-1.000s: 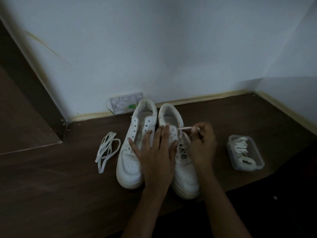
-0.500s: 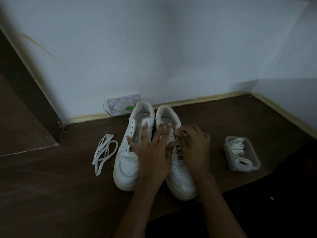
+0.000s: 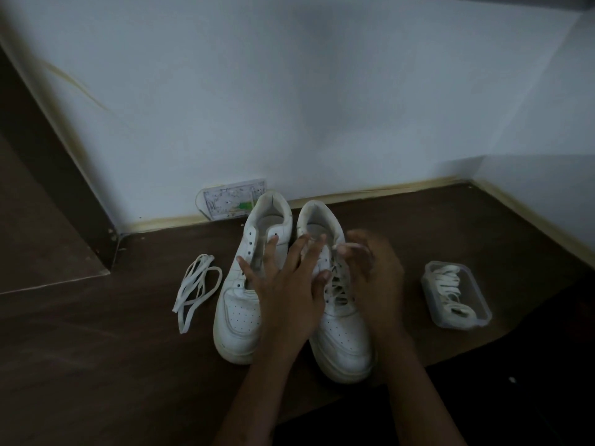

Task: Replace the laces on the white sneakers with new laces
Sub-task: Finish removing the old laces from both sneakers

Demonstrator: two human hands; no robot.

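Note:
Two white sneakers stand side by side on the dark wooden floor, toes toward me. The left sneaker (image 3: 236, 313) has bare eyelets. The right sneaker (image 3: 341, 336) still carries a lace (image 3: 335, 289) over its tongue. My left hand (image 3: 286, 291) lies flat with spread fingers across both shoes. My right hand (image 3: 370, 278), blurred, pinches the lace end near the upper eyelets of the right sneaker. A loose white lace (image 3: 196, 291) lies on the floor to the left.
A clear plastic box (image 3: 457, 296) with coiled white laces sits to the right of the shoes. A wall socket plate (image 3: 230, 201) is behind the left sneaker. White walls close the back and right; a raised wooden step (image 3: 38, 246) lies left.
My right hand moved in to the eyelets and then drew the lace end back out to the right. My left hand stayed pressed on the shoes.

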